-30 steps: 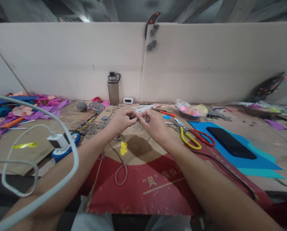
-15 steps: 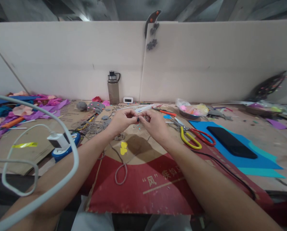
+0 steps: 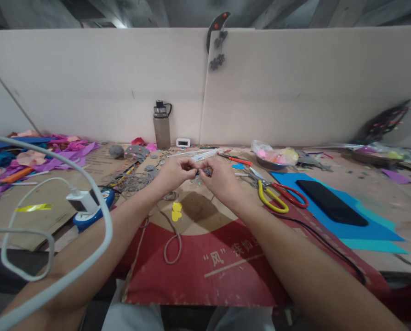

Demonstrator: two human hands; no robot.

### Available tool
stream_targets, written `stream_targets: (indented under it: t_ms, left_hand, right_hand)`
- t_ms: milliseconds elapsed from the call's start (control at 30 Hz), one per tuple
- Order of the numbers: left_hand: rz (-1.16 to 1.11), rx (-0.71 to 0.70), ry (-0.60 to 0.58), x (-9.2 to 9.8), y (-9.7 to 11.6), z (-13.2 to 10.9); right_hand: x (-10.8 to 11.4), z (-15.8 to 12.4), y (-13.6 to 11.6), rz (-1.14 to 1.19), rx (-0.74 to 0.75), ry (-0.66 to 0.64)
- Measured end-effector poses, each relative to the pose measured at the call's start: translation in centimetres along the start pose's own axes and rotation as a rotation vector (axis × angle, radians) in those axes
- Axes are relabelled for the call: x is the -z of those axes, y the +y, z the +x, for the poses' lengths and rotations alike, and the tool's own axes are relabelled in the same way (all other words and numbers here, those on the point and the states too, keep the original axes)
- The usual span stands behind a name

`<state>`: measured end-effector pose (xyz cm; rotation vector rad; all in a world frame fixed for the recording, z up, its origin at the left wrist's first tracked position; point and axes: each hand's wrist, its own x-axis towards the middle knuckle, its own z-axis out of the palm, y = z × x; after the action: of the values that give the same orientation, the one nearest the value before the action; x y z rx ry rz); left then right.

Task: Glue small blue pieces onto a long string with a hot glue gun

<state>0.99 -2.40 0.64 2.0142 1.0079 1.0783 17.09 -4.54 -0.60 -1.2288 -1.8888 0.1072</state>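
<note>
Above the cardboard, my left hand (image 3: 176,174) and my right hand (image 3: 221,178) meet with their fingertips pinched close together. A small dark grey piece (image 3: 208,171) shows between the fingers of my right hand; its kind is too small to tell. My left fingertips touch the near end of it or hold something hidden there. Left of my left hand lies a tangle of grey cord (image 3: 133,182), with one loop (image 3: 173,257) trailing over the red cardboard (image 3: 240,280). Yellow paper cut-outs (image 3: 177,212) lie below my hands.
To the right are scissors (image 3: 274,197) with red and yellow handles, and a black phone (image 3: 331,202) on blue sheets (image 3: 381,232). A bottle (image 3: 162,126) and small clock (image 3: 183,142) stand behind. A white cable (image 3: 105,220) arches over my left arm near a charger (image 3: 83,201).
My fingers have shifted slightly, and more of the grey piece now shows at my right hand. The arms stay in nearly the same place.
</note>
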Motion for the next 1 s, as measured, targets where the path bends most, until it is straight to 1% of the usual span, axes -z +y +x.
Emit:
stream_targets:
  t_ms: [67, 133, 267, 367, 433, 533, 600, 767, 867, 1000]
  left_hand:
    - [0.035, -0.025, 0.01, 0.0, -0.4, 0.1]
    - [0.02, -0.017, 0.028, 0.0, -0.6, 0.1]
    - [-0.18, 0.053, 0.059, -0.5, -0.1, 0.0]
    - [-0.288, 0.105, 0.045, -0.7, 0.5, -0.2]
    - [-0.262, 0.119, 0.018, -0.5, 0.7, -0.3]
    - [-0.161, 0.131, -0.022, -0.1, 0.4, -0.2]
    - [-0.143, 0.137, -0.019, 0.1, 0.1, -0.1]
    - [-0.272, 0.133, 0.074, -0.1, -0.6, 0.2]
    - [-0.261, 0.083, 0.139, -0.4, -0.8, 0.3]
    - [-0.254, 0.015, 0.209, -0.6, -0.8, 0.3]
  right_hand:
    - [-0.1, 0.0, 0.0, -0.004, -0.002, 0.0]
    - [-0.1, 0.0, -0.1, 0.008, -0.004, 0.006]
    - [0.3, 0.0, -0.3, 0.048, 0.001, 0.016]
    - [0.4, 0.0, -0.2, 0.051, -0.006, 0.014]
    - [0.3, 0.0, -0.1, 0.036, 0.0, 0.005]
    - [0.1, 0.0, 0.0, 0.02, 0.032, -0.005]
    - [0.0, -0.1, 0.0, 0.026, 0.049, 0.004]
    - [0.1, -0.2, -0.2, 0.075, 0.024, 0.089]
    - [0.2, -0.2, -0.3, 0.104, 0.018, 0.073]
    - [0.0, -0.2, -0.3, 0.167, -0.039, 0.046]
